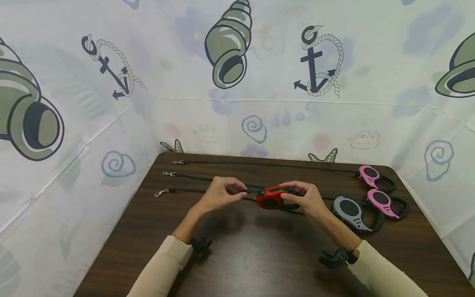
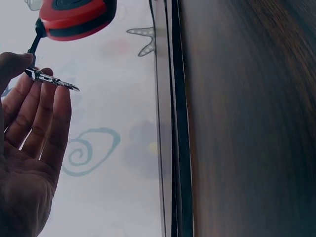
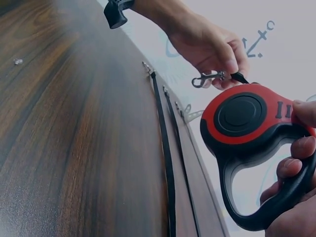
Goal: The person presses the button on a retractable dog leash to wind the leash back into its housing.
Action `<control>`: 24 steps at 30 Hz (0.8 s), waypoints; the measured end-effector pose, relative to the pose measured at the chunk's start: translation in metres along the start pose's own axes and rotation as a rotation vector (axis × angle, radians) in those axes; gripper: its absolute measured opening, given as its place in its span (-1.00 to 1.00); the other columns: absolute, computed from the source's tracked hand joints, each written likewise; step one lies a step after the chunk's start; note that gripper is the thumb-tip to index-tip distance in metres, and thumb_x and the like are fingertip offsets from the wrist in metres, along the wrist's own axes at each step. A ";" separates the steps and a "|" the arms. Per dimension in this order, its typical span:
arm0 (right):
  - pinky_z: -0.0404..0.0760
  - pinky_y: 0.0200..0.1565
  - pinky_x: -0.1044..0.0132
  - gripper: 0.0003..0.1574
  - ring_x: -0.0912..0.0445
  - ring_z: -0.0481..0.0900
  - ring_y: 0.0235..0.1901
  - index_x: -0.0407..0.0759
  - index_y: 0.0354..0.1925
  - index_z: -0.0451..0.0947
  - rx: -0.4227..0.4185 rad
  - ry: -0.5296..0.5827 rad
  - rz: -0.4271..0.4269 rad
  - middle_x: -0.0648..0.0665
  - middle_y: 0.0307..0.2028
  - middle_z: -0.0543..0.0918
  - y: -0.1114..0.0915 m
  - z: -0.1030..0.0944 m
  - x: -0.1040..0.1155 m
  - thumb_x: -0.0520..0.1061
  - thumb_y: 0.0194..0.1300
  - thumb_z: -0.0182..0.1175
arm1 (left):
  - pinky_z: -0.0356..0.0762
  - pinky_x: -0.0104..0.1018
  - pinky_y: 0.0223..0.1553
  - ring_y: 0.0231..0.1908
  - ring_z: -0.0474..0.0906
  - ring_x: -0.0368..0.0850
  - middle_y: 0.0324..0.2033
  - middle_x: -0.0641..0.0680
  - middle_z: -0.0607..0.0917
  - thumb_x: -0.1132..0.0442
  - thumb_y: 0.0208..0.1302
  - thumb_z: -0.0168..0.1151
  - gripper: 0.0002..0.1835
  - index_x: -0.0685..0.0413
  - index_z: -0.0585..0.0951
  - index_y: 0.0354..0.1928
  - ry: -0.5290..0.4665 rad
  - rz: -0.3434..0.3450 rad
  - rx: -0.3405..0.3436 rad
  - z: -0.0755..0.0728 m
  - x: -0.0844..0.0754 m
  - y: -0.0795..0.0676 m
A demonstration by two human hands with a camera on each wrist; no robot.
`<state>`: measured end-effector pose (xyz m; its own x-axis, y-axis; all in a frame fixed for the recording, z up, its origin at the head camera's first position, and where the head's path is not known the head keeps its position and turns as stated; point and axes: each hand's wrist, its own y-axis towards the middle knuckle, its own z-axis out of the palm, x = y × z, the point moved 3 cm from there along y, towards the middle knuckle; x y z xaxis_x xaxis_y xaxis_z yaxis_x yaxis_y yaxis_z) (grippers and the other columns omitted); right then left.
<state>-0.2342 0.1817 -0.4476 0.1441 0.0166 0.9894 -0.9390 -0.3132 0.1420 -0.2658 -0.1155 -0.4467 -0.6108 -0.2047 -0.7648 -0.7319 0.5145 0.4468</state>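
A red and black retractable dog leash (image 1: 269, 199) is held above the table's middle. My right hand (image 1: 309, 200) grips it by its black handle, fingers wrapped through the loop and thumb on the red casing (image 3: 276, 108). My left hand (image 1: 222, 193) pinches the short black strap end (image 2: 33, 47) beside the casing, between thumb and fingers. From that pinch a metal snap hook (image 3: 207, 79) sticks out, lying across the fingers in the left wrist view. Only a short length of strap shows between hook and casing.
Two pink retractable leashes (image 1: 369, 176) and a grey one (image 1: 349, 211) lie on the table's right side. Their black straps (image 1: 267, 163) stretch left across the dark wooden table (image 1: 237, 255), ending in metal hooks (image 1: 162, 192). A patterned cloth (image 1: 282, 115) hangs behind.
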 end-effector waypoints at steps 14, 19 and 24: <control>0.73 -0.01 0.28 -0.50 0.07 0.71 -0.15 -0.47 0.22 0.60 -0.019 -0.043 0.026 -0.02 -0.21 0.80 -0.001 0.003 -0.003 -0.30 0.36 0.41 | 0.76 -0.29 -0.30 -0.34 0.70 -0.17 -0.32 0.08 0.80 0.43 0.25 0.51 -0.86 0.15 0.80 -0.17 -0.023 0.020 -0.002 0.012 -0.001 0.003; 0.73 -0.01 0.27 -0.49 0.05 0.70 -0.12 -0.46 0.21 0.61 -0.019 -0.037 0.032 -0.03 -0.19 0.81 -0.001 0.004 -0.004 -0.29 0.36 0.42 | 0.76 -0.27 -0.30 -0.34 0.72 -0.16 -0.32 0.06 0.80 0.40 0.26 0.52 -0.87 0.14 0.80 -0.17 -0.027 0.010 0.009 0.015 -0.003 0.004; 0.74 -0.01 0.26 -0.50 0.05 0.70 -0.12 -0.46 0.20 0.62 -0.026 -0.036 0.038 -0.05 -0.19 0.82 -0.001 0.003 -0.005 -0.29 0.35 0.43 | 0.77 -0.22 -0.29 -0.36 0.73 -0.14 -0.32 0.08 0.80 0.37 0.27 0.53 -0.87 0.15 0.80 -0.16 -0.028 0.005 0.018 0.019 -0.003 0.005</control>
<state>-0.2330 0.1786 -0.4532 0.1193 -0.0292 0.9924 -0.9518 -0.2878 0.1059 -0.2623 -0.0964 -0.4510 -0.6053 -0.1786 -0.7757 -0.7232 0.5305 0.4422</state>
